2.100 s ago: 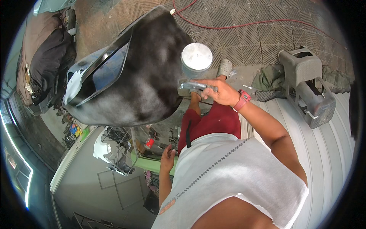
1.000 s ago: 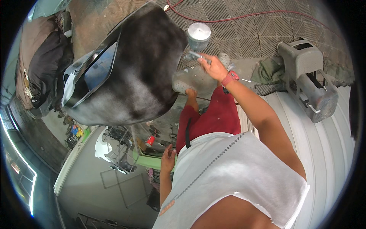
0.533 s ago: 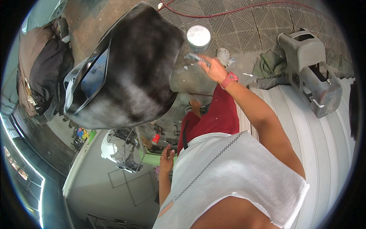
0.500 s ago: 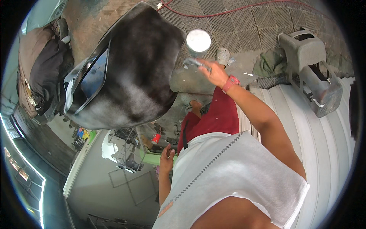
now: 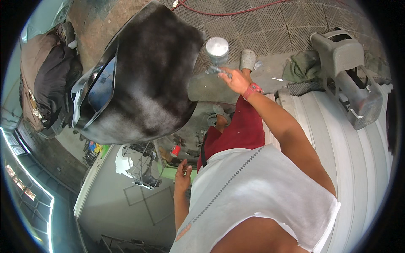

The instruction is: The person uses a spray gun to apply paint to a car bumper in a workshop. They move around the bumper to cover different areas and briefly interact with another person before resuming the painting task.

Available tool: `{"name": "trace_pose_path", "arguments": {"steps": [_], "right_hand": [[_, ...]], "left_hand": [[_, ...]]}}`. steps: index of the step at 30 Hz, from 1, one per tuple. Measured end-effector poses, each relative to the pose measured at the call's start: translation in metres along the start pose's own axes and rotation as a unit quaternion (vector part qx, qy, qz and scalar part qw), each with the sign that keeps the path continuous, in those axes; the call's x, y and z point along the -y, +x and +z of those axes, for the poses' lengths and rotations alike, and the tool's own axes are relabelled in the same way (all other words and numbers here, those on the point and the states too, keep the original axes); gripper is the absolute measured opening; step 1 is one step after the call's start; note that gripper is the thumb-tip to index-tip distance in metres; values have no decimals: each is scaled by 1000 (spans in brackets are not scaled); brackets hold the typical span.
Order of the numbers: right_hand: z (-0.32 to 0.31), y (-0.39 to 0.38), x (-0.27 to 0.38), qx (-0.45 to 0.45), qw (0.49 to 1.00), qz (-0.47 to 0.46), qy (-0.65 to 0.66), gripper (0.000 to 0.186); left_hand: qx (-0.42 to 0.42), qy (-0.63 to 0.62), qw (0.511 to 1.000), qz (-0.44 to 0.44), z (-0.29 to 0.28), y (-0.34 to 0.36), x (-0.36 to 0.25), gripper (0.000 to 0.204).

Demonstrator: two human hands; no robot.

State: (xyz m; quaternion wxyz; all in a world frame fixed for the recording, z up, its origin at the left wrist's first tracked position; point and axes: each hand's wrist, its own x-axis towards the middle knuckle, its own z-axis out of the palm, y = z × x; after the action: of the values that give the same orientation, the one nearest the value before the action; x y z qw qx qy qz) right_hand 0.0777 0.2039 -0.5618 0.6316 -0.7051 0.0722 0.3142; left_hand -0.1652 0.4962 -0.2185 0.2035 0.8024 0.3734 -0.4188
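Note:
My right hand (image 5: 234,79) grips a small grey, metallic tool (image 5: 216,69), too blurred to identify exactly, held in the air beside the right edge of a large curved panel (image 5: 147,80) with mottled black and grey paint and an opening along its left side. Just above the tool in the picture stands a round bucket (image 5: 217,48) with a white top. My left hand (image 5: 182,177) hangs low by my waist, fingers loosely bent and apart, with nothing visible in it.
A grey plastic step-like piece (image 5: 337,55) is at right beside green cloth (image 5: 297,67). A red hose (image 5: 228,12) crosses the perforated mats (image 5: 270,29). Dark draped cloth (image 5: 46,80) lies left; a white bodywork piece (image 5: 124,162) and metal frame sit lower left.
My right hand has risen in the picture with the tool, away from my red trousers toward the bucket. My feet have shifted. My left hand stays low by my waist.

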Motion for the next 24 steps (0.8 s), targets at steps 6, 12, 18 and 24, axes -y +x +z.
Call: {"name": "trace_pose_path", "arguments": {"steps": [6, 12, 18, 24], "right_hand": [[7, 64, -34, -102, 993, 39, -49, 65], [10, 78, -44, -134, 987, 79, -47, 67], [22, 30, -44, -56, 997, 47, -5, 62], [27, -49, -13, 38, 997, -64, 32, 50]], "left_hand": [[-1, 1, 999, -32, 1, -12, 7, 49], [4, -8, 999, -51, 2, -14, 13, 49], [8, 21, 1000, -20, -5, -3, 6, 48], [10, 31, 999, 21, -10, 10, 8, 48]]}}
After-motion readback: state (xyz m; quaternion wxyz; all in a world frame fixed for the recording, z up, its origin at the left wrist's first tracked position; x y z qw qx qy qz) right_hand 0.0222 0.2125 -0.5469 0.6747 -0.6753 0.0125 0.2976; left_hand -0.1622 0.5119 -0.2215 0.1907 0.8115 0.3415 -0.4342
